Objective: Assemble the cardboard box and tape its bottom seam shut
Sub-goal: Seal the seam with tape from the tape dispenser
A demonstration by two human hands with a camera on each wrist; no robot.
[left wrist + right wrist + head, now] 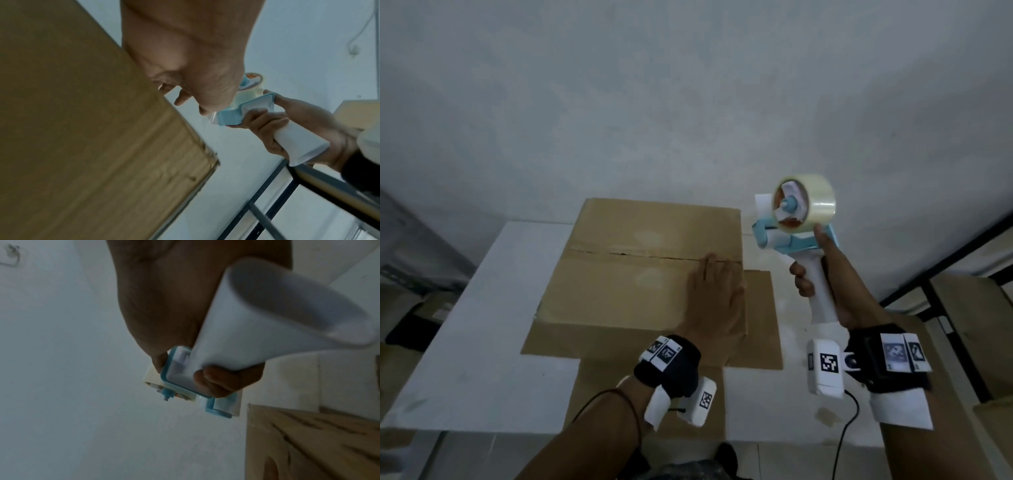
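My left hand (714,301) lies flat on top of the cardboard box (640,270), fingers straight and pointing away from me, pressing near the right end of the seam (654,255) where the two flaps meet. The seam runs left to right across the box top and shows a thin dark gap along its middle; I see no tape on it. The box stands on the white table (482,325), with its other flaps spread flat on the tabletop toward me and to the right. My right hand (825,281) grips the white handle of the tape dispenser (798,222), fingers curled round it and the thumb up against the blue frame. I hold the dispenser in the air just to the right of the box, apart from it, the roll of clear tape (808,202) uppermost. From the left wrist, the dispenser (257,110) shows past my thumb, beside the box edge (144,91).
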